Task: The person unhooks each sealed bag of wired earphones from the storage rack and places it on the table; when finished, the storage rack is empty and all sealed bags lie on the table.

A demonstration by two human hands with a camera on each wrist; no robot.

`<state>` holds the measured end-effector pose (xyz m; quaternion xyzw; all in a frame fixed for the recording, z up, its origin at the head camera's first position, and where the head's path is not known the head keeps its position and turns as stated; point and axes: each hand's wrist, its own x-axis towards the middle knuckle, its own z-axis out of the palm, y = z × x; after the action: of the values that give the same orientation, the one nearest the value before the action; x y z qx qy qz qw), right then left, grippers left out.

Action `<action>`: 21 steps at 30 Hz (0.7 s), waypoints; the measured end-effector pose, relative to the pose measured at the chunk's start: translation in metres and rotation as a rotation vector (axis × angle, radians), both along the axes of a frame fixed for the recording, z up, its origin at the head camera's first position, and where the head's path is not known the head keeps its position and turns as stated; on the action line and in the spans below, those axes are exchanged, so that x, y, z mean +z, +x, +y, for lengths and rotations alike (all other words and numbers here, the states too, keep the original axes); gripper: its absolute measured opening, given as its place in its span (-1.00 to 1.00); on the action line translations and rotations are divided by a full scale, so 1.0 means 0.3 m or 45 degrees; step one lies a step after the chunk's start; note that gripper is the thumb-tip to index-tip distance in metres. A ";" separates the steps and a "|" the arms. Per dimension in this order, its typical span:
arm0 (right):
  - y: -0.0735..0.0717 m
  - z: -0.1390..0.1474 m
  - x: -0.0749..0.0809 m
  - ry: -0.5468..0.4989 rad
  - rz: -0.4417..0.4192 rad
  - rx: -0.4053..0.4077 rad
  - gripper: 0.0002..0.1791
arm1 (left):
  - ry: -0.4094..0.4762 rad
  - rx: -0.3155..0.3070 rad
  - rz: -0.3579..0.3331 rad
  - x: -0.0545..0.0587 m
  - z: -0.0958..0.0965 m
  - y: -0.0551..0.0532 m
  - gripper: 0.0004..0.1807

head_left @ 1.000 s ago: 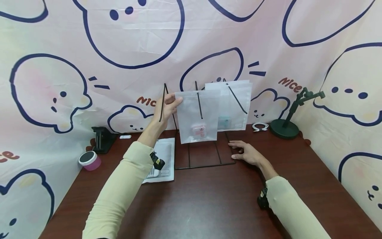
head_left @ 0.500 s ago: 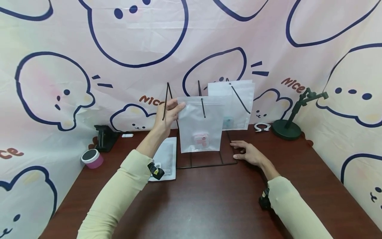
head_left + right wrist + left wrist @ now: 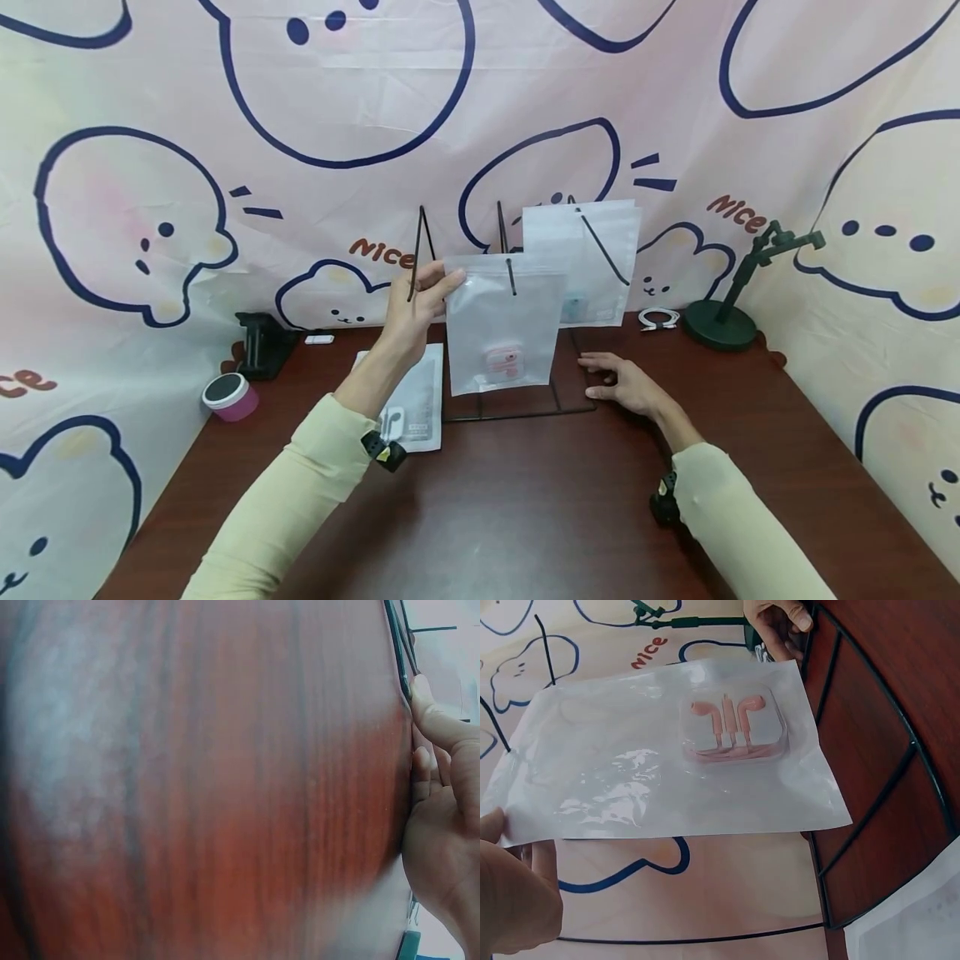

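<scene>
A white zip bag (image 3: 506, 321) holding pink wired earphones (image 3: 731, 724) in a clear case hangs at the middle hook of a black wire display rack (image 3: 517, 414). At its upper left corner my left hand (image 3: 416, 310) pinches the bag between thumb and fingers. Another white bag (image 3: 600, 258), with a pale blue item low inside, hangs from the right hook. My right hand (image 3: 626, 383) is low on the table, thumb and fingertips holding the right side of the rack's base. In the right wrist view its thumb meets the black wire (image 3: 399, 652).
On the brown table (image 3: 480, 500), a bag with white earphones (image 3: 408, 408) lies left of the rack. A pink jar (image 3: 231, 398), a black stand (image 3: 261, 346) and a small white item (image 3: 319, 339) sit further left. A coiled white cable (image 3: 658, 319) and green stand (image 3: 720, 323) are at back right.
My left hand has brought the pink-earphone bag lower and slightly nearer along the middle hook. The right hand stays by the rack base.
</scene>
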<state>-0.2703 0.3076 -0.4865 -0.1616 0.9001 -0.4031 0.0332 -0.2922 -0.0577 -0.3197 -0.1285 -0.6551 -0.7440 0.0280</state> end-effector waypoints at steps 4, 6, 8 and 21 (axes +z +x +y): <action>-0.003 -0.001 0.000 -0.001 -0.022 -0.008 -0.35 | 0.008 0.001 -0.005 -0.008 -0.004 0.019 -0.85; -0.005 -0.002 0.001 0.001 -0.020 -0.010 -0.35 | 0.000 0.013 -0.021 -0.008 -0.007 0.029 -0.83; -0.008 -0.002 0.003 -0.002 -0.023 -0.012 -0.36 | -0.003 0.021 -0.037 -0.008 -0.010 0.042 -0.91; -0.007 0.001 -0.002 -0.002 -0.007 0.000 -0.36 | 0.005 -0.039 -0.011 -0.020 -0.012 0.124 -0.87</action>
<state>-0.2725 0.3077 -0.4872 -0.1607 0.8998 -0.4041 0.0355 -0.2550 -0.0612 -0.3257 -0.1353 -0.6515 -0.7463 0.0138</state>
